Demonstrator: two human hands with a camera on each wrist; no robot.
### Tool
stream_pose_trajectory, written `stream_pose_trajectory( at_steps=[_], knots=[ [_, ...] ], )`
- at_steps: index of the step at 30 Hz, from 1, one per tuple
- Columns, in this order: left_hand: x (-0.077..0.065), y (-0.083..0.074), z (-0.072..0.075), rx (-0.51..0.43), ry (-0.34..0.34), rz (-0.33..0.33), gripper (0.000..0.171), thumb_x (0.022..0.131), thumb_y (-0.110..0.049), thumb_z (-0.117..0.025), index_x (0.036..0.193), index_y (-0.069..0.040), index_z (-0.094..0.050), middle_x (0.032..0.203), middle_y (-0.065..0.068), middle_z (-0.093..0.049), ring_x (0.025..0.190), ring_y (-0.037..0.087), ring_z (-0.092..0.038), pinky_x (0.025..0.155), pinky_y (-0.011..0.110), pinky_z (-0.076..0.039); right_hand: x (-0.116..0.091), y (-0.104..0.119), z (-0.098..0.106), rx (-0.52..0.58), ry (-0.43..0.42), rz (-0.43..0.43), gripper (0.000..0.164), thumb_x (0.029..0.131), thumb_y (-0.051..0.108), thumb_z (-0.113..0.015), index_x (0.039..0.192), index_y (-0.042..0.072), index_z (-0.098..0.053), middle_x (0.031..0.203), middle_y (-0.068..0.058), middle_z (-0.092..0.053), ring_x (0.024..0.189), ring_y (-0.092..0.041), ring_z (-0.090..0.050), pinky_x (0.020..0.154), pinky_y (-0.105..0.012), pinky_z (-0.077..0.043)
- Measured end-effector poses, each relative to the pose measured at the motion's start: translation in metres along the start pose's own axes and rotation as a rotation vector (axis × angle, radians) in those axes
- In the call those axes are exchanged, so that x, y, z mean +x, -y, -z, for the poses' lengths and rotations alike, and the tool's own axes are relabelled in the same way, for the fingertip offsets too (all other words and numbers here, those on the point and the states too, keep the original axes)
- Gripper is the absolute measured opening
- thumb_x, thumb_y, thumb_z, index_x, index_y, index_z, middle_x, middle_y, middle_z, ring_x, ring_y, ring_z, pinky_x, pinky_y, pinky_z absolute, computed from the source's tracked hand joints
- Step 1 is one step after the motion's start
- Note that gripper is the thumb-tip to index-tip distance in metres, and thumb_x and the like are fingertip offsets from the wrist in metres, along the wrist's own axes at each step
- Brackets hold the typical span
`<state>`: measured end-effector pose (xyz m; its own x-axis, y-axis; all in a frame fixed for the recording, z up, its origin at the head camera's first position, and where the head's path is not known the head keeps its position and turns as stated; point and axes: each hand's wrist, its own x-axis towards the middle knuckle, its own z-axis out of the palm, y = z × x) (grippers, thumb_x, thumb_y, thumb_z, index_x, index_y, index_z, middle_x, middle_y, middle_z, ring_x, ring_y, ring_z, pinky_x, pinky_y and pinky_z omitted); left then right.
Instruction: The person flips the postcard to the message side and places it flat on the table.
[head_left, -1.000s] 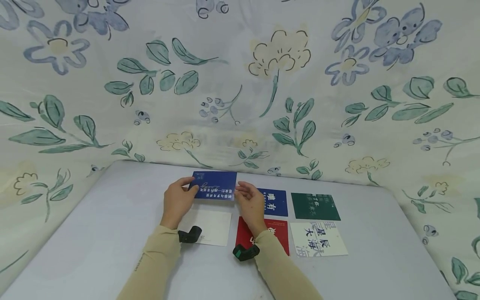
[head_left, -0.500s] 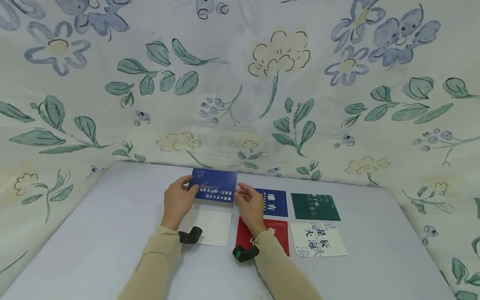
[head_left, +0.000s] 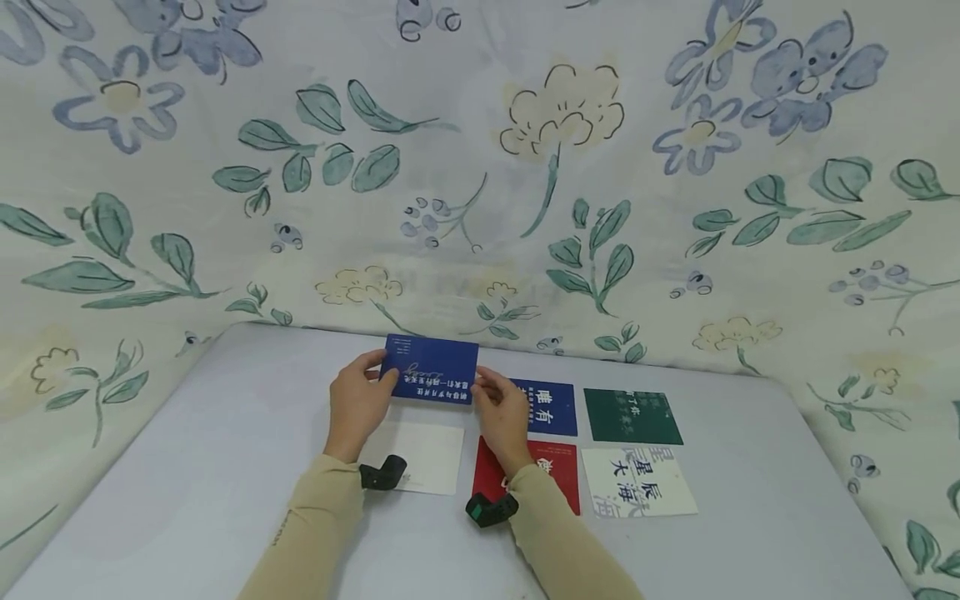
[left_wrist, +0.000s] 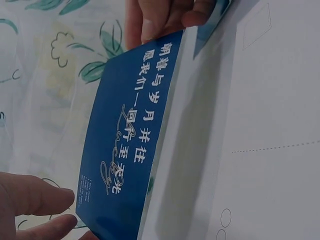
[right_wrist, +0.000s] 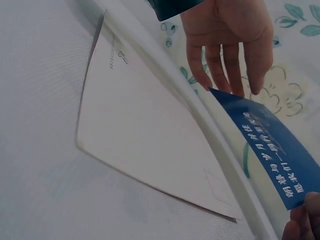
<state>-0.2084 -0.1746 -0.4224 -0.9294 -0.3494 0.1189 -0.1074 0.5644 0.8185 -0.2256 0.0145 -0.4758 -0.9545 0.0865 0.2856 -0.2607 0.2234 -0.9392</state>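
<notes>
The left hand (head_left: 355, 410) grips a blue card (head_left: 431, 362) at nine o'clock, the right hand (head_left: 506, 423) pinches it near four; a white card (head_left: 431, 454) lies on the bench (head_left: 225, 467) toward six.

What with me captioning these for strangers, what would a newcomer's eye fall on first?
Probably the raised blue card, held at its ends by the left hand and right hand above the table. Next, perhaps the red card lying there, partly hidden by that hand. Behind, the flowered cloth fills the head view's upper part.
</notes>
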Motion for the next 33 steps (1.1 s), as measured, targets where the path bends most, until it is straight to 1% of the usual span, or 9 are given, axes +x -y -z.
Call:
stream_pose_trajectory(
  at_steps=[8, 14, 18, 23, 28, 33],
  knots=[
    [-0.0002, -0.0001, -0.0002, 0.01, 0.002, -0.001, 0.043, 0.089, -0.017, -0.057, 0.13, -0.003, -0.052, 0.129, 0.015, -0.054, 0.11, 0.031, -0.053, 0.088, 0.045, -0.045, -0.0025, 0.0023, 0.0008, -0.044, -0.014, 0.031, 0.029, 0.087, 0.008, -0.063, 0.116, 0.011, -0.065, 0.096, -0.001, -0.067, 0.089, -0.013, -0.062, 0.073, -0.025, -0.05],
    [-0.0001, -0.0005, 0.0004, 0.011, -0.017, -0.018, 0.043, 0.089, -0.016, -0.057, 0.129, -0.003, -0.053, 0.127, 0.015, -0.055, 0.109, 0.032, -0.054, 0.086, 0.045, -0.046, -0.0027, 0.0028, 0.001, -0.022, -0.009, 0.048, 0.031, 0.087, 0.009, -0.063, 0.118, 0.01, -0.064, 0.098, -0.002, -0.066, 0.091, -0.015, -0.061, 0.075, -0.027, -0.05],
    [0.0009, -0.0002, 0.0002, 0.007, -0.03, -0.027, 0.041, 0.089, -0.016, -0.057, 0.128, -0.003, -0.054, 0.126, 0.015, -0.056, 0.109, 0.032, -0.054, 0.086, 0.045, -0.045, -0.0024, 0.0029, 0.0002, -0.01, 0.0, 0.045, 0.033, 0.087, 0.009, -0.062, 0.12, 0.012, -0.063, 0.101, -0.002, -0.065, 0.092, -0.014, -0.06, 0.077, -0.029, -0.051],
    [0.0007, -0.0007, -0.0004, 0.003, -0.035, -0.043, 0.041, 0.089, -0.015, -0.057, 0.128, -0.002, -0.054, 0.126, 0.016, -0.056, 0.108, 0.032, -0.055, 0.087, 0.045, -0.044, -0.0026, 0.0026, -0.0007, -0.007, -0.007, 0.032, 0.035, 0.086, 0.008, -0.062, 0.121, 0.012, -0.062, 0.103, -0.002, -0.064, 0.092, -0.014, -0.061, 0.077, -0.03, -0.05],
    [0.001, -0.0008, -0.0009, -0.003, -0.039, -0.058, 0.041, 0.088, -0.014, -0.058, 0.127, -0.002, -0.054, 0.125, 0.016, -0.056, 0.107, 0.032, -0.056, 0.088, 0.045, -0.044, -0.0026, 0.0024, -0.0012, -0.005, -0.013, 0.027, 0.036, 0.086, 0.007, -0.063, 0.122, 0.013, -0.061, 0.104, -0.002, -0.064, 0.092, -0.013, -0.06, 0.075, -0.029, -0.049],
    [0.0007, 0.0006, -0.0006, -0.014, -0.037, -0.055, 0.041, 0.088, -0.014, -0.057, 0.127, -0.003, -0.054, 0.125, 0.016, -0.057, 0.108, 0.031, -0.056, 0.088, 0.045, -0.045, -0.0038, 0.0016, -0.0011, 0.014, -0.001, 0.021, 0.037, 0.086, 0.008, -0.062, 0.122, 0.015, -0.061, 0.105, -0.003, -0.063, 0.093, -0.015, -0.06, 0.075, -0.028, -0.049]
  ],
)
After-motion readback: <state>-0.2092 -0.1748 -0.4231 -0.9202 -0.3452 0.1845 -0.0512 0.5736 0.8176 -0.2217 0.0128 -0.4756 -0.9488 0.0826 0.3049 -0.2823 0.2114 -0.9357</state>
